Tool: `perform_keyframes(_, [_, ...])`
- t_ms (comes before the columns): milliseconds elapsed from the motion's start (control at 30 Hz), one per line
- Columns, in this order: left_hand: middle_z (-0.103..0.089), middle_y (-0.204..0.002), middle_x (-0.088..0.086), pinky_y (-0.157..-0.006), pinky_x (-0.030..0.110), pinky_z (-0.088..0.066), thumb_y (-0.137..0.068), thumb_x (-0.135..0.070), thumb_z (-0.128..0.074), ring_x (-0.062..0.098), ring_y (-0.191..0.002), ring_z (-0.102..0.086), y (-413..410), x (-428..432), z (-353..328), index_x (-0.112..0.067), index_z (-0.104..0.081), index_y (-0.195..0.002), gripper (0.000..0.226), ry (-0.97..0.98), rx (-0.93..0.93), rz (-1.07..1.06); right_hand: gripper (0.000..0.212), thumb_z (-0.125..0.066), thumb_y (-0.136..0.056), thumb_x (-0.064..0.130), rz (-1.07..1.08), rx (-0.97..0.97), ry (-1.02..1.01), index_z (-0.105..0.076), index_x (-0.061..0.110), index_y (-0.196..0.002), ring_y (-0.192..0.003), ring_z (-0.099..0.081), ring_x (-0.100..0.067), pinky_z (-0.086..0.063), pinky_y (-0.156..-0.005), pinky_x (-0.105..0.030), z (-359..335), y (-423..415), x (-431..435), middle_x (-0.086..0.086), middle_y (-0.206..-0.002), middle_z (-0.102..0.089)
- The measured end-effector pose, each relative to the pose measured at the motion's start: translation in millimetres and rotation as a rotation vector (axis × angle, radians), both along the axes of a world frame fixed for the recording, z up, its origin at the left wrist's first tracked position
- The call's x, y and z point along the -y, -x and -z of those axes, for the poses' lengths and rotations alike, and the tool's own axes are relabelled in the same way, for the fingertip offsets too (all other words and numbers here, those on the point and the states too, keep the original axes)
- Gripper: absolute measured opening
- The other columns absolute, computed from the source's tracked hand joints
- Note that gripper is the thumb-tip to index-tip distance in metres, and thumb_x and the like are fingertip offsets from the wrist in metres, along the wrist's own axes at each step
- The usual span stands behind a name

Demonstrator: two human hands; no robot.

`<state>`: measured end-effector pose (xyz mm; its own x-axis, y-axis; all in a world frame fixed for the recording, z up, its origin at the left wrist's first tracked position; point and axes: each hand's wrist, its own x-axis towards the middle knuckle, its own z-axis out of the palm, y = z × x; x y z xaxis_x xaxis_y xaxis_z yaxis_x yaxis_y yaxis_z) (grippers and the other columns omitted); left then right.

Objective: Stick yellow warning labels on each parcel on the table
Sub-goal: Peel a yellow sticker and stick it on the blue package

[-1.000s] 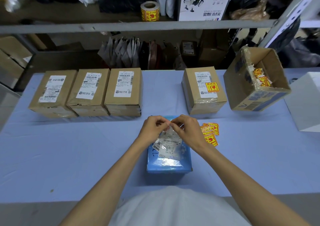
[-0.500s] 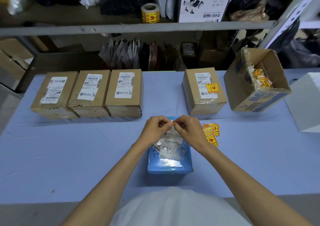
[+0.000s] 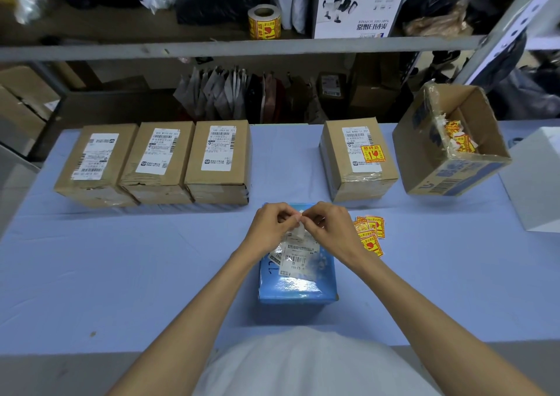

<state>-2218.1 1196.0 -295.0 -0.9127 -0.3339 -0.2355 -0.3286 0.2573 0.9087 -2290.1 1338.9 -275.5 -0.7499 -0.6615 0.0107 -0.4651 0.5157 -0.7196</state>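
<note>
A blue parcel (image 3: 298, 286) with a white shipping label lies in front of me. Above its far end my left hand (image 3: 272, 229) and my right hand (image 3: 330, 229) meet, both pinching one small label (image 3: 299, 231); its white side faces me. Loose yellow warning labels (image 3: 371, 233) lie right of my right hand. Three brown parcels (image 3: 159, 162) stand in a row at the back left, with white shipping labels only. One brown parcel (image 3: 357, 159) at the back right carries a yellow warning label (image 3: 373, 153).
An open cardboard box (image 3: 445, 180) holding label scraps tilts at the back right. A white box (image 3: 536, 183) stands at the right edge. On the shelf behind is a roll of yellow labels (image 3: 264, 22). The blue table cover (image 3: 121, 268) spreads left and right.
My hands stay together over the blue parcel. The white piece between my fingertips now hangs lower and shows more.
</note>
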Motion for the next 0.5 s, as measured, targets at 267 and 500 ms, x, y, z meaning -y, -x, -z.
perform_keyframes(267, [-0.071,-0.078,-0.001,-0.074,0.024,-0.052,-0.089,-0.023,-0.066,0.008,-0.073,-0.065,0.0,-0.2,-0.4,-0.014,-0.069,-0.085,0.010,0.001,-0.019,0.010,0.017,-0.061,-0.089,0.019,0.043,0.021,0.002,-0.073,0.008,-0.088,-0.072,-0.065,-0.016,-0.055,-0.068,-0.039,4.6,1.4,-0.2,-0.005,-0.082,-0.072])
perform_keyframes(500, [-0.069,-0.072,-0.008,-0.075,0.040,-0.054,-0.090,-0.012,-0.055,0.017,-0.078,-0.070,4.1,-1.6,-1.2,-0.015,-0.059,-0.079,0.012,-0.146,0.042,-0.113,0.014,-0.061,-0.085,0.013,0.183,0.260,0.127,-0.070,0.012,-0.075,-0.065,-0.064,-0.014,-0.050,-0.062,-0.029,1.0,1.0,4.6,0.000,-0.068,-0.069])
